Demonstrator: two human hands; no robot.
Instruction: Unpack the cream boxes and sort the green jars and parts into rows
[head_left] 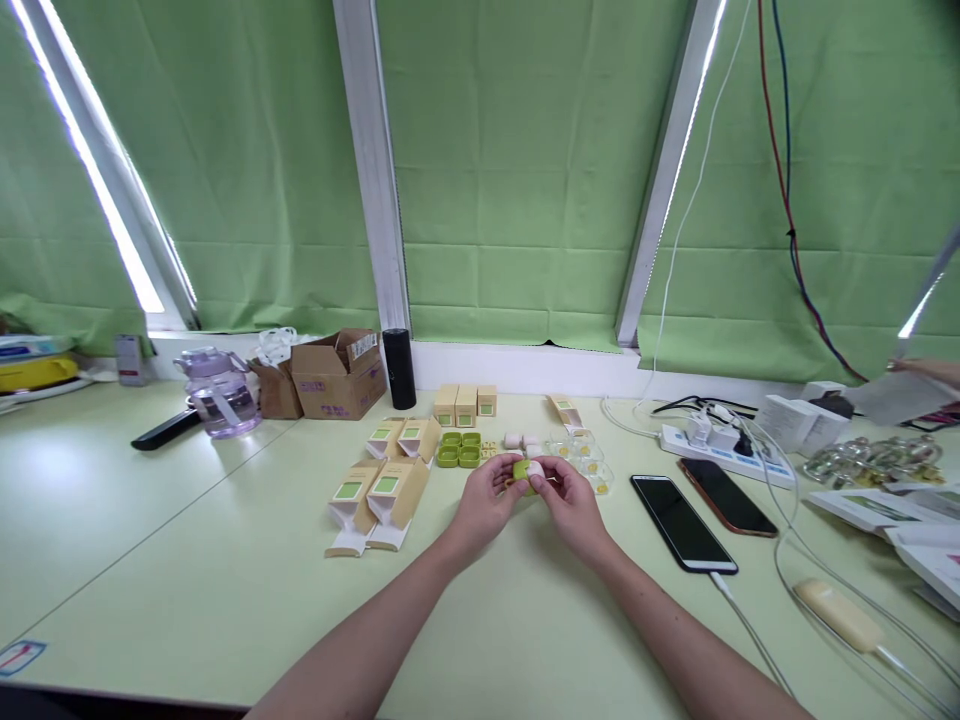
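Observation:
Both hands meet above the table's middle. My left hand point(484, 502) is closed around a small green square container point(520, 467). My right hand point(576, 502) pinches a small whitish-pink rounded piece point(535, 470) against that container; the fingers partly hide both. Just beyond, several matching green containers point(459, 456) form a block. Beside them lie tiny yellowish pieces point(489, 447) and small pale pink cylinders point(520, 440). Clear plastic pieces with yellow spots point(591, 466) are spread behind my right hand.
Several opened kraft boxes point(397, 487) lie left, three closed ones point(466, 407) stand behind. Farther left are a cardboard box point(337, 380), a black cylinder point(399, 370) and a purple jug point(217, 392). Phones point(684, 522), cables and a power strip point(724, 456) occupy the right; another person's hand point(930, 371) shows there.

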